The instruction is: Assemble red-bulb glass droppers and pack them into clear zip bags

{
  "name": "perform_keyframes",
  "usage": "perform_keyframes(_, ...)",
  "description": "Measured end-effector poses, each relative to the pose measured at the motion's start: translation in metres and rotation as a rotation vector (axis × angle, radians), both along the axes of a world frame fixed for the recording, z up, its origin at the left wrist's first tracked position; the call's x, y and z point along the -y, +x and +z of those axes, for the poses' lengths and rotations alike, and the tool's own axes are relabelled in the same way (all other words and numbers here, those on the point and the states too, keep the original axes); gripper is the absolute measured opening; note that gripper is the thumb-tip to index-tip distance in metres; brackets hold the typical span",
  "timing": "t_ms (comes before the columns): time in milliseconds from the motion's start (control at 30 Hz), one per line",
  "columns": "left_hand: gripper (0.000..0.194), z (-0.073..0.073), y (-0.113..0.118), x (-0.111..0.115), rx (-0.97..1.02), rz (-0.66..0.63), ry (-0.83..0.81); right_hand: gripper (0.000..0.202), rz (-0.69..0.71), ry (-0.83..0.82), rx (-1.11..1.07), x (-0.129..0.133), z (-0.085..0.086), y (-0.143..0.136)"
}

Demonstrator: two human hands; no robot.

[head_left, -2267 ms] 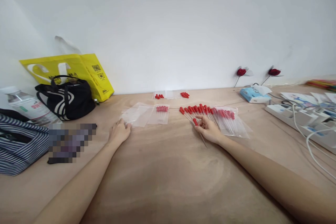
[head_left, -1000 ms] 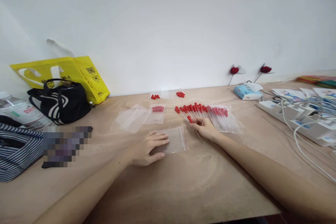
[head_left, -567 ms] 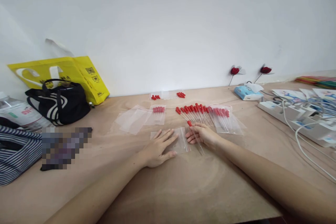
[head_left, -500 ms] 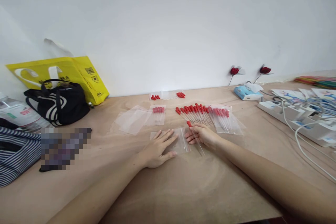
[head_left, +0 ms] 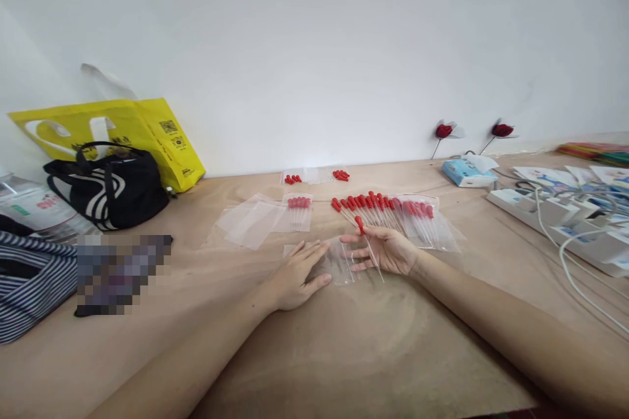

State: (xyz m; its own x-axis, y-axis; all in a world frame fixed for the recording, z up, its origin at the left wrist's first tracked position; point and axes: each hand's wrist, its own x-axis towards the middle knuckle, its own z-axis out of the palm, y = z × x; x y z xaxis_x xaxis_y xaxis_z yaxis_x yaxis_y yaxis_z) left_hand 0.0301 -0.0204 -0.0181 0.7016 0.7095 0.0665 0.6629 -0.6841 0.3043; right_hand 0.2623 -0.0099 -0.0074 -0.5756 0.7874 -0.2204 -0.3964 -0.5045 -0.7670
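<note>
My left hand (head_left: 301, 280) lies flat with its fingers stretched over a clear zip bag (head_left: 340, 266) on the table. In my right hand (head_left: 396, 252), thumb and index finger pinch a dropper (head_left: 360, 225) just below its red bulb, its thin clear stem slanting down toward me. The other fingers of that hand are spread near the bag's right edge. Behind my right hand lies a row of loose droppers (head_left: 376, 203), partly overlapped by a clear bag of droppers (head_left: 421, 226). Another bag of droppers (head_left: 298, 211) rests beyond my left hand.
Flat clear bags (head_left: 250, 226) overlap at the left. Two small groups of red bulbs, a left group (head_left: 293, 179) and a right group (head_left: 341, 175), lie near the wall. A power strip (head_left: 565, 226) with cables and a tissue pack (head_left: 469, 172) are right; a black bag (head_left: 130, 193) is left.
My right hand's lower fingers have spread apart, and the dropper has shifted slightly up, its bulb now above the index finger. My left hand stays on the bag, its fingers closer together.
</note>
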Motion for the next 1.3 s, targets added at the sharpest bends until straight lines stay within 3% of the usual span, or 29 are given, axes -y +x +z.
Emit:
perform_keyframes(100,0.056,0.0,0.0,0.0,0.011,0.016,-0.004,0.016,-0.093,0.011,0.084,-0.005,-0.006,0.0)
perform_keyframes(233,0.055,0.0,0.0,0.0,0.022,0.006,0.009,0.009,-0.372,0.124,0.189,-0.012,-0.013,0.003)
perform_keyframes(433,0.055,0.001,0.0,0.0,0.022,0.012,0.004,0.027,-0.692,0.38,0.262,-0.013,-0.016,0.001)
perform_keyframes(567,0.055,0.001,0.0,0.0,0.024,0.008,-0.001,0.034,-0.784,0.516,0.299,-0.013,-0.022,-0.005)
perform_keyframes(800,0.055,0.001,0.0,0.0,0.04,0.011,-0.008,0.047,-0.771,0.411,0.294,-0.009,-0.025,-0.015)
perform_keyframes(1000,0.054,0.003,0.002,0.0,0.044,0.015,-0.017,0.044,-0.623,0.364,0.29,-0.002,-0.028,-0.021)
perform_keyframes(1200,0.051,0.002,0.001,0.002,0.119,0.062,0.069,0.031,-0.392,0.623,0.635,-0.003,-0.03,-0.011)
perform_keyframes(1300,0.045,0.001,0.003,0.003,0.146,0.1,0.12,0.024,-0.238,0.767,0.708,-0.002,-0.028,-0.008)
